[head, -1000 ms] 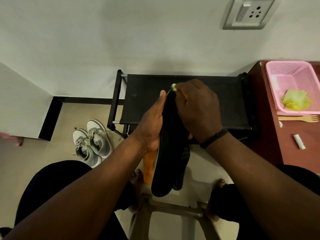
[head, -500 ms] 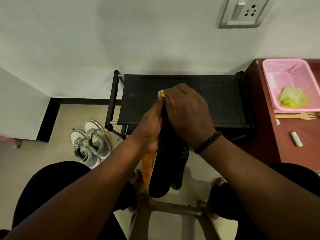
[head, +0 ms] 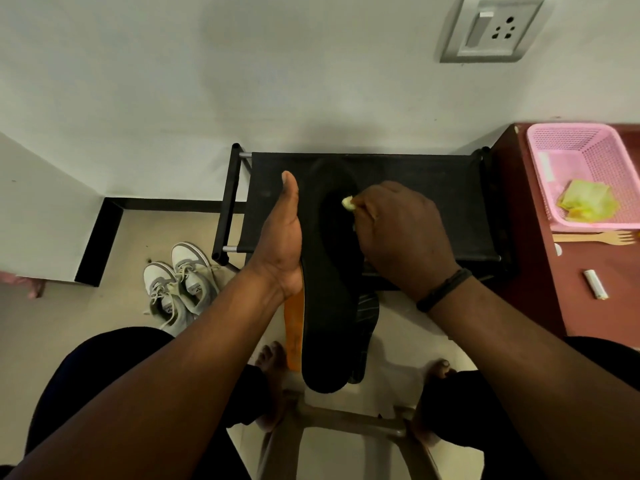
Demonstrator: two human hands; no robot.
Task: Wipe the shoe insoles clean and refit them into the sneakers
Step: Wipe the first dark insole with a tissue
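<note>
Fingers [head: 362, 206] on lengthwise insole [head: 329, 306] (toe away)

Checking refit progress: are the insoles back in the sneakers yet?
No, the left hand holds the black insole while the right hand wipes it; the sneakers sit on the floor.
</note>
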